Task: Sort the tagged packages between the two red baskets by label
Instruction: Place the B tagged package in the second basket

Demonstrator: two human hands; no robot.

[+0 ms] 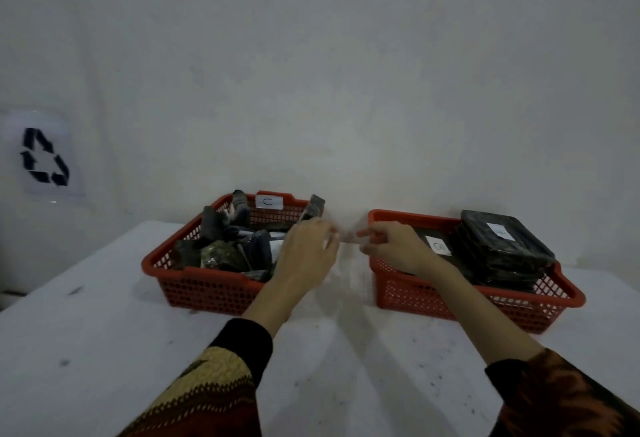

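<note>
Two red baskets stand side by side on the white table. The left basket (214, 289) holds a jumble of dark wrapped packages (221, 253) and has a white tag (268, 202) on its back rim. In the right basket (415, 292), flat black packages (502, 249) lie stacked, two of them showing white tags (438, 246). My left hand (304, 253) and my right hand (391, 246) meet over the gap between the baskets. Their fingertips pinch a thin, clear, blurred film (347, 240) stretched between them. I cannot tell what the film is.
The white table (346, 367) runs toward me with small dark specks on it. A white wall rises just behind the baskets. On the wall at the far left hangs a sheet with a black recycling symbol (43, 156). The table's left edge slants away at the left.
</note>
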